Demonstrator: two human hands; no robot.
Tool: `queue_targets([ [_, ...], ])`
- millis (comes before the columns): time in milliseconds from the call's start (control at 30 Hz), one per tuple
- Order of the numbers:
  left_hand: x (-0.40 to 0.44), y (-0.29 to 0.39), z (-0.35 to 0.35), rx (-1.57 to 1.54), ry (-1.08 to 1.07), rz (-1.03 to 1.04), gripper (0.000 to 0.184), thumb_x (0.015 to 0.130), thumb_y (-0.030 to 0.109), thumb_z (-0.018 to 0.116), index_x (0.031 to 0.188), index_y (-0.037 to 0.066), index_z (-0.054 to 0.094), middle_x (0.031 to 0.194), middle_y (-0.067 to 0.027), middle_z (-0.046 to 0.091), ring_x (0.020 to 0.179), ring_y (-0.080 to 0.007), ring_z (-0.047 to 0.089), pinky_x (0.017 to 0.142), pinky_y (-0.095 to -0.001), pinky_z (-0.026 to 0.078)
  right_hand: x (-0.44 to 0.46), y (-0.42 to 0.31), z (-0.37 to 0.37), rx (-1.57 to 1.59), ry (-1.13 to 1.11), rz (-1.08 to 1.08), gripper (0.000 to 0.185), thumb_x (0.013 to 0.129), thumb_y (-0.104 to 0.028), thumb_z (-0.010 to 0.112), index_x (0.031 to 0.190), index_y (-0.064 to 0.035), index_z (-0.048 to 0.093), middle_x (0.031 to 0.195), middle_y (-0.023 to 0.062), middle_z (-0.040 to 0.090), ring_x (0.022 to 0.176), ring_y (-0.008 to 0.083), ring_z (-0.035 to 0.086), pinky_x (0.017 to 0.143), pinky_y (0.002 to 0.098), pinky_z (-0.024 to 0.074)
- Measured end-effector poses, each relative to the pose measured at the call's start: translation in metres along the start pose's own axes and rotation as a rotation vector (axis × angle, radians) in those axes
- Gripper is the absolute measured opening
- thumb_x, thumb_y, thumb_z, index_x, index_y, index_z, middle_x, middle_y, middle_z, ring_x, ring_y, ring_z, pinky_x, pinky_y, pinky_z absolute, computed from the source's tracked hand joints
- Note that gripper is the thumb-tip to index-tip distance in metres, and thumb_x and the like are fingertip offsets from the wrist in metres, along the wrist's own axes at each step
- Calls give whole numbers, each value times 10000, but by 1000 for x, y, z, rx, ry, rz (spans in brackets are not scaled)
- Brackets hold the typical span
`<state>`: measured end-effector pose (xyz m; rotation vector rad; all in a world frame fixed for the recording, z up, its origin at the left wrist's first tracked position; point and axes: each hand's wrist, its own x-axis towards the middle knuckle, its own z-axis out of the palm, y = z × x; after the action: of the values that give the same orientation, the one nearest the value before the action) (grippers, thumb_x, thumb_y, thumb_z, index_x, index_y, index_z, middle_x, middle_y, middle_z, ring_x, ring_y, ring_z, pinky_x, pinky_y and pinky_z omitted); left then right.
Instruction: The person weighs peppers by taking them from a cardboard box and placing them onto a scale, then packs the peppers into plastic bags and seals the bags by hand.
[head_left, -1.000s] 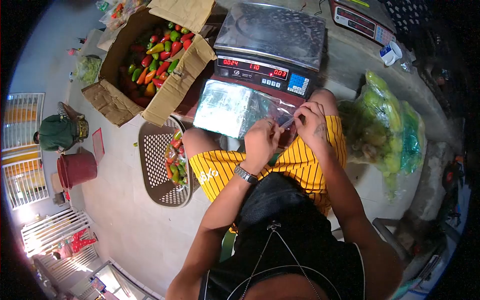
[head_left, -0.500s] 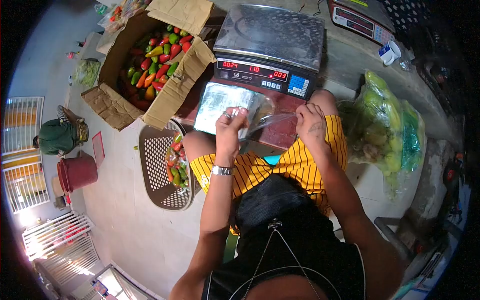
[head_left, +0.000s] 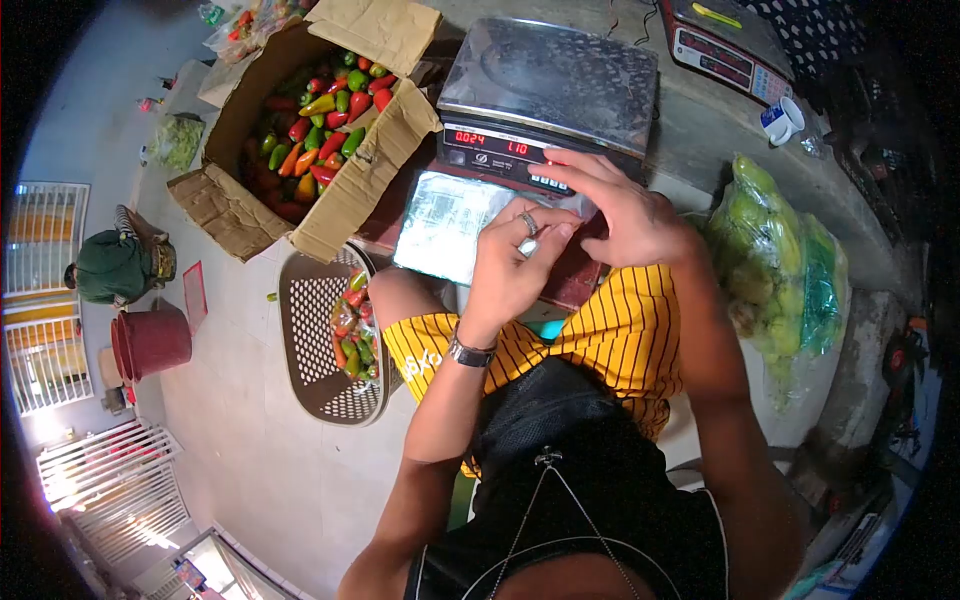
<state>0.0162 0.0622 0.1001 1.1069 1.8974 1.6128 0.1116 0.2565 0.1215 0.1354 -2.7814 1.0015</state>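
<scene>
A stack of clear plastic bags (head_left: 445, 228) lies on the dark red surface (head_left: 578, 276) in front of the digital scale (head_left: 548, 85). My left hand (head_left: 520, 255), with a ring and a wristwatch, pinches the bag's plastic near the right end of the stack. Just right of it my right hand (head_left: 625, 205) has its fingers spread, its fingertips over the scale's display panel. Whether plastic touches its palm is hard to see. Red, green and orange peppers (head_left: 325, 125) fill a cardboard box (head_left: 365, 170) at the upper left.
Below the box a plastic basket (head_left: 305, 340) holds bagged peppers (head_left: 353, 325). Bags of green vegetables (head_left: 765, 250) lie at the right. A second scale (head_left: 730, 55) and a mug (head_left: 782, 120) are at the upper right. A person (head_left: 115, 268) is bent near a red bucket (head_left: 152, 342).
My left hand has moved right from over the stack to the plastic's edge. My right hand has opened from its pinch and shifted up and left, over the scale's panel.
</scene>
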Motion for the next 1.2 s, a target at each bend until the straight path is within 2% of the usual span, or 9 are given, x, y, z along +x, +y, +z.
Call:
queue_targets([
  [200, 8, 25, -11, 70, 56, 106, 137, 929, 44, 695, 1043, 34, 771, 916, -83, 676, 869, -194, 640, 803, -316, 495, 5, -38, -43, -43, 10, -29, 945, 644, -164, 906, 1496, -111, 500, 1579, 175, 408, 1433, 379, 434, 1169, 463, 377],
  [367, 10, 39, -16, 16, 115, 121, 138, 906, 15, 706, 1025, 27, 775, 896, -96, 684, 852, -206, 660, 788, -325, 516, 7, -28, -28, 224, 159, 44, 216, 832, -45, 766, 1042, 4, 748, 1023, 133, 752, 963, 253, 720, 884, 346, 546],
  [633, 3, 42, -50, 64, 327, 133, 127, 910, 19, 726, 1027, 5, 773, 956, -90, 702, 876, -162, 654, 808, -270, 510, -4, -8, -20, 487, 434, 283, 149, 924, -104, 716, 1025, -9, 769, 987, 78, 763, 918, 130, 691, 841, 288, 535],
  [767, -7, 61, -70, 86, 437, 127, 111, 914, 2, 725, 1017, -10, 765, 958, -74, 690, 884, -138, 629, 794, -262, 493, -2, -23, -27, 729, 678, 193, 187, 924, -94, 737, 1064, 30, 728, 996, 87, 742, 917, 136, 680, 844, 265, 522],
  [867, -14, 81, -83, 49, 488, 153, 81, 914, -9, 722, 987, -33, 748, 960, -58, 667, 896, -125, 607, 797, -254, 472, 4, -46, -41, 509, 666, 43, 229, 910, -121, 760, 1071, 37, 717, 1038, 101, 736, 981, 146, 673, 906, 290, 513],
  [900, -15, 85, -86, 47, 466, 161, 75, 915, -4, 724, 981, -33, 746, 965, -59, 669, 897, -126, 606, 798, -253, 469, 6, -47, -47, 431, 542, -75, 516, 864, -194, 825, 1283, 31, 625, 1219, 163, 682, 1145, 201, 637, 1029, 353, 481],
  [1033, -16, 90, -87, -78, 367, 153, 71, 920, 20, 732, 974, -25, 743, 970, -63, 678, 897, -125, 604, 801, -251, 461, 34, -63, -14, 815, 199, -121, 1108, 780, -323, 909, 1595, -21, 221, 1492, 241, 472, 1348, 321, 508, 1168, 451, 384],
  [1133, -24, 78, -92, -104, 351, 73, 79, 921, 30, 738, 979, -23, 741, 967, -63, 685, 899, -123, 603, 809, -252, 460, 49, -67, 14, 1326, 209, 298, 480, 920, -231, 789, 1298, 5, 611, 1123, 116, 714, 985, 157, 677, 871, 295, 537],
  [1200, -33, 65, -101, -110, 359, 4, 97, 924, 36, 740, 1005, -16, 746, 973, -58, 691, 898, -120, 601, 810, -253, 463, 51, -70, 21, 1213, 348, 314, 273, 954, -200, 746, 1130, -2, 678, 975, 56, 724, 862, 100, 661, 766, 239, 513],
])
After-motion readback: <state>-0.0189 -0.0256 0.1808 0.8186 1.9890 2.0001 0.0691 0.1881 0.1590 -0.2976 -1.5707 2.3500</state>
